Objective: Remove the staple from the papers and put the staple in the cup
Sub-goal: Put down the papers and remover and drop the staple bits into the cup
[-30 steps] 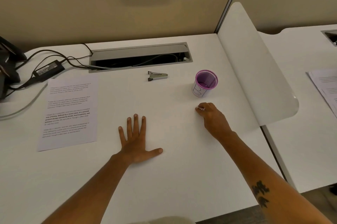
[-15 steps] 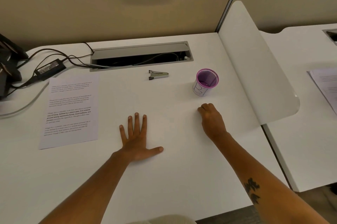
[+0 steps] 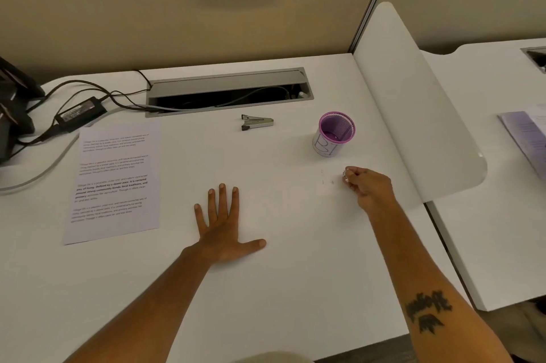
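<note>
A purple mesh cup (image 3: 335, 133) with a white label stands upright on the white desk (image 3: 295, 288), right of centre. My right hand (image 3: 367, 187) sits just below the cup, fingers curled, pinching a small glinting staple (image 3: 344, 174) at its fingertips. My left hand (image 3: 223, 225) lies flat on the desk, fingers spread, holding nothing. A printed paper (image 3: 113, 181) lies at the left. A metal staple remover (image 3: 256, 122) lies behind the hands, left of the cup.
A grey cable hatch (image 3: 229, 91) is open at the back. Black cables and a power brick (image 3: 79, 110) lie at the far left. A white divider panel (image 3: 413, 102) rises on the right; beyond it, a neighbouring desk holds papers (image 3: 526, 138).
My right hand has lifted its fingertips slightly off the desk, and the pinched staple now shows at them. My left hand has stayed flat in place.
</note>
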A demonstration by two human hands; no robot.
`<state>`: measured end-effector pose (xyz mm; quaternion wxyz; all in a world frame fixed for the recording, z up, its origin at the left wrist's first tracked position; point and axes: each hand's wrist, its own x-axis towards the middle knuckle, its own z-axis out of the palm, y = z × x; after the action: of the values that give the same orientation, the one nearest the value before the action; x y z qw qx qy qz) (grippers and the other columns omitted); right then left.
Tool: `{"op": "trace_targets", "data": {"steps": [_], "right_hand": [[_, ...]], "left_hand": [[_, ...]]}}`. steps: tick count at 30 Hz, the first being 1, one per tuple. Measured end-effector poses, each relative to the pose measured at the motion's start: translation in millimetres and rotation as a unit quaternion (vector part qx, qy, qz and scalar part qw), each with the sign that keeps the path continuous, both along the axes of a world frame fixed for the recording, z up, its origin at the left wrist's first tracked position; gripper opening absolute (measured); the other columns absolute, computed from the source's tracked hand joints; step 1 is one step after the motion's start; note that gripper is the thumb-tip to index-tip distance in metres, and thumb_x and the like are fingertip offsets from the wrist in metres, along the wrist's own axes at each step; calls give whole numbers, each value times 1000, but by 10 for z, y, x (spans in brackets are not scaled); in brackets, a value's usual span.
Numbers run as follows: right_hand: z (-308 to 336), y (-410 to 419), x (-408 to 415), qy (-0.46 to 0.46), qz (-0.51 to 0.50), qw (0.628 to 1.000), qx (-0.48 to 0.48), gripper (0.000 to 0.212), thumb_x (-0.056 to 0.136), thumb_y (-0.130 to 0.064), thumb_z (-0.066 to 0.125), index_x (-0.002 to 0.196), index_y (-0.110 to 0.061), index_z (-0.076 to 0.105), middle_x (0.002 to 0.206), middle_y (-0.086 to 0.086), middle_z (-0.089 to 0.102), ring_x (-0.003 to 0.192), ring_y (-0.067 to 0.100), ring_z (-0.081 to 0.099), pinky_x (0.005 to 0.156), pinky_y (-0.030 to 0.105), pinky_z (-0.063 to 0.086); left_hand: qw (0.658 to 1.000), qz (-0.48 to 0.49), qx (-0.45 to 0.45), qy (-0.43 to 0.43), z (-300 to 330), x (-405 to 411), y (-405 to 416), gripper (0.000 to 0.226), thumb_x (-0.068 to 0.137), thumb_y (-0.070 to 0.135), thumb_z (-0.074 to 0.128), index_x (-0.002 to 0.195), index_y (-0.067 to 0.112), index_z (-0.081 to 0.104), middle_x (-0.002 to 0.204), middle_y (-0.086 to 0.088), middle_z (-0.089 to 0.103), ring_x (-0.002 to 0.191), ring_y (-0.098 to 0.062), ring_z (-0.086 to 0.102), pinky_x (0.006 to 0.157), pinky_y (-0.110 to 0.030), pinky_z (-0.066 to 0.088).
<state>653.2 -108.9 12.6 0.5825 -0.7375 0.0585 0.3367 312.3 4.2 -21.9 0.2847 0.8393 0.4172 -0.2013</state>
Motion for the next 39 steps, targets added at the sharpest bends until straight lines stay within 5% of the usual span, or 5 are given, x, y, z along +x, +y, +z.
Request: {"op": "trace_targets", "data": {"steps": [4, 9, 15, 27, 39], "right_hand": [[230, -20, 245, 144, -2, 980, 140, 18, 101, 15, 50, 98, 4, 64, 91, 13, 61, 81, 17, 60, 69, 19, 61], [649, 175, 460, 88, 46, 982, 158, 12, 97, 7, 64, 104, 1, 71, 91, 9, 71, 84, 16, 68, 81, 22, 59], [964, 679, 427, -161, 127, 979, -5, 22, 85, 10, 77, 78, -11, 78, 83, 9, 77, 79, 22, 73, 80, 32, 65], [1062, 937, 423, -466, 309, 795, -233, 16, 88, -3, 78, 103, -4, 84, 105, 14, 82, 98, 29, 76, 94, 43, 63], [1010, 787, 330, -446, 291, 830, -168, 21, 80, 7, 79, 97, -4, 83, 102, 13, 80, 93, 25, 73, 87, 42, 65]], "left_hand": [[1000, 0, 3, 1, -9, 1, 4, 149, 52, 109, 37, 147, 33, -50, 152, 2, -63, 142, -26, -57, 120, -65, -28], [1000, -1, 0, 2, -19, 3, 11, 149, 52, 109, 38, 144, 35, -52, 150, 3, -64, 138, -24, -61, 118, -64, -30], [1000, 1, 0, 0, -11, -4, 11, 149, 51, 109, 38, 146, 35, -51, 151, 4, -64, 138, -22, -61, 117, -62, -31], [1000, -4, -5, 5, -17, -5, 30, 151, 51, 109, 39, 145, 35, -52, 150, 3, -64, 137, -23, -62, 117, -63, -31], [1000, -6, -9, 7, 31, -1, 21, 150, 52, 109, 39, 145, 34, -52, 149, 3, -65, 138, -25, -61, 115, -62, -33]]}}
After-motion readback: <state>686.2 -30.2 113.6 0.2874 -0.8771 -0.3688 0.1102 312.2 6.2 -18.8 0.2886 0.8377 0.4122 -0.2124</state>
